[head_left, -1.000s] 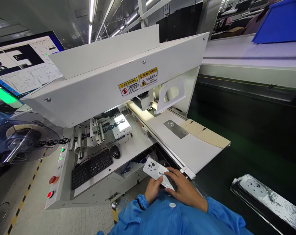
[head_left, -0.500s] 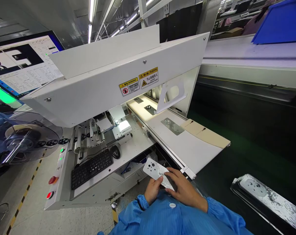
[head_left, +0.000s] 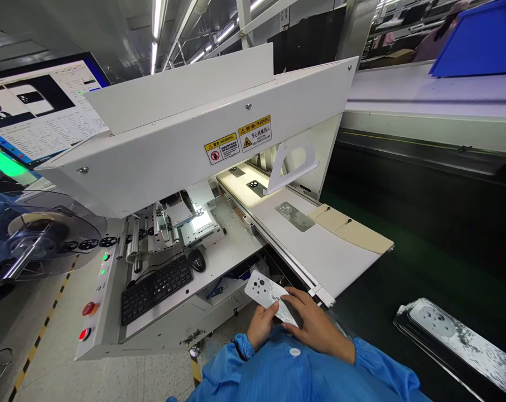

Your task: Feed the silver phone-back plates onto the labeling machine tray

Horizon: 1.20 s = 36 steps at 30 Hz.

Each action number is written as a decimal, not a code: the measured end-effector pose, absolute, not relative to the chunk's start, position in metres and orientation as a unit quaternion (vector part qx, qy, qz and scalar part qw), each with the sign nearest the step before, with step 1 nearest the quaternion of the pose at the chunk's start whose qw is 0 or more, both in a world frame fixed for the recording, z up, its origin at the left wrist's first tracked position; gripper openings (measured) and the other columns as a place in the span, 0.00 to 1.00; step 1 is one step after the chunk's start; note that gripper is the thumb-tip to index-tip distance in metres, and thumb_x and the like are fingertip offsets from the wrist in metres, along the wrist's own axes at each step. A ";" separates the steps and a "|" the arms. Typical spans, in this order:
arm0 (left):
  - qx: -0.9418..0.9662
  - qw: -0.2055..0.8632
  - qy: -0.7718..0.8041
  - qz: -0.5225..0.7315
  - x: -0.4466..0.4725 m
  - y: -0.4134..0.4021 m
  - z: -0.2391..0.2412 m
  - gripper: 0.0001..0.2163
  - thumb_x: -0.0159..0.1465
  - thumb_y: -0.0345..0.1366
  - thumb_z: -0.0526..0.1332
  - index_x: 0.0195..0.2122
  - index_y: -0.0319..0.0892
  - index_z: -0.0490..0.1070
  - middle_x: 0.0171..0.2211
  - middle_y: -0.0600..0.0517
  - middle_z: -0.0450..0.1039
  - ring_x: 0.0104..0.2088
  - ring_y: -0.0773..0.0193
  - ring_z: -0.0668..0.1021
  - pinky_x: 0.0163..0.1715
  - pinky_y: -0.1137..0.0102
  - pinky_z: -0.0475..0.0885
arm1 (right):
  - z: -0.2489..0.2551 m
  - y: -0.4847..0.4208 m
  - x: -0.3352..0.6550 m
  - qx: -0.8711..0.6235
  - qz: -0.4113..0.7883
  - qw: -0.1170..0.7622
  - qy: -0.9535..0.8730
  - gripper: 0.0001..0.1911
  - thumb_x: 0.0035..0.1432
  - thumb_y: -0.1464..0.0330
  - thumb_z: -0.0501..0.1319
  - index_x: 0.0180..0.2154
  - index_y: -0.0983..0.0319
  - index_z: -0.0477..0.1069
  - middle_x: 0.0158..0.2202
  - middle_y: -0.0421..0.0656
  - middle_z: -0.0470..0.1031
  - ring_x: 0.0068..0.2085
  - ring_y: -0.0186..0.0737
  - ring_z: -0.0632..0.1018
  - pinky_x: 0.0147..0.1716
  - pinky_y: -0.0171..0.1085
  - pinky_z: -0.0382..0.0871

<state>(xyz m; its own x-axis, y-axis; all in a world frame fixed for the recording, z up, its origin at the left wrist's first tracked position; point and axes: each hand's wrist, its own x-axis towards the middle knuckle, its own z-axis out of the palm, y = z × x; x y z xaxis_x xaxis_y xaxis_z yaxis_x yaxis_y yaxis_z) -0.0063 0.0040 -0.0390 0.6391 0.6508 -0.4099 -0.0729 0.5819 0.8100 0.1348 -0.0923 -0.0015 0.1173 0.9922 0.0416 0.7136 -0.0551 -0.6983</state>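
Note:
A white phone back panel (head_left: 266,290) with camera holes and a dark speckled pattern is held in front of my blue smock. My left hand (head_left: 263,324) grips its lower left edge, thumb on the face. My right hand (head_left: 313,321) closes on its right edge, fingertips on the surface. Beyond my hands, a similar panel (head_left: 295,216) lies on the white conveyor belt (head_left: 319,257). Another panel with a black ring piece (head_left: 256,187) sits farther up the belt, under the machine's light. At right, more patterned panels (head_left: 466,340) rest in a black tray (head_left: 407,329).
The white machine hood (head_left: 173,145) with warning labels spans above the belt. A keyboard (head_left: 157,288) and mouse (head_left: 196,260) sit on its ledge at left, near red buttons (head_left: 89,308). A reel (head_left: 39,240) and monitor (head_left: 35,106) stand far left. A blue bin (head_left: 478,42) is upper right.
The small lit plate and mechanism inside the machine have shifted slightly, and the picture on the monitor differs. My hands and the panel in them stay almost still.

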 end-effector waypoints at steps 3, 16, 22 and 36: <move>0.408 0.809 0.365 0.213 -0.007 0.004 -0.039 0.29 0.42 0.54 0.71 0.40 0.37 0.78 0.42 0.41 0.79 0.48 0.44 0.76 0.56 0.53 0.63 | -0.002 -0.092 0.135 -0.685 0.234 0.298 -0.622 0.28 0.54 0.62 0.62 0.56 0.62 0.65 0.59 0.53 0.60 0.58 0.55 0.63 0.56 0.52 0.62; 0.410 0.815 0.353 0.210 -0.006 0.003 -0.041 0.29 0.42 0.54 0.71 0.40 0.36 0.78 0.40 0.42 0.79 0.46 0.47 0.77 0.55 0.54 0.64 | 0.000 -0.094 0.136 -0.685 0.239 0.293 -0.623 0.28 0.55 0.61 0.62 0.56 0.63 0.65 0.59 0.54 0.59 0.58 0.55 0.63 0.56 0.51 0.62; 0.418 0.809 0.358 0.207 -0.006 0.004 -0.042 0.30 0.43 0.55 0.70 0.40 0.35 0.77 0.40 0.41 0.79 0.46 0.46 0.76 0.54 0.53 0.64 | -0.003 -0.094 0.136 -0.681 0.243 0.298 -0.623 0.28 0.56 0.60 0.61 0.56 0.63 0.65 0.59 0.54 0.59 0.58 0.55 0.63 0.55 0.52 0.62; 0.420 0.813 0.352 0.199 -0.004 0.002 -0.036 0.31 0.43 0.55 0.70 0.41 0.35 0.77 0.41 0.40 0.79 0.47 0.45 0.76 0.55 0.52 0.64 | 0.000 -0.095 0.138 -0.686 0.239 0.291 -0.623 0.28 0.55 0.59 0.61 0.56 0.63 0.65 0.59 0.54 0.59 0.58 0.55 0.63 0.55 0.52 0.62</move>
<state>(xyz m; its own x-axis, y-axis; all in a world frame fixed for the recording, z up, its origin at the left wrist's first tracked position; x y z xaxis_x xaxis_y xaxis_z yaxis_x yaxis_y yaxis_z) -0.0042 0.0021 -0.0359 0.6739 0.6183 -0.4045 -0.0269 0.5677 0.8228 0.1384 -0.0955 0.0004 0.1093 0.9934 0.0345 0.7149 -0.0544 -0.6971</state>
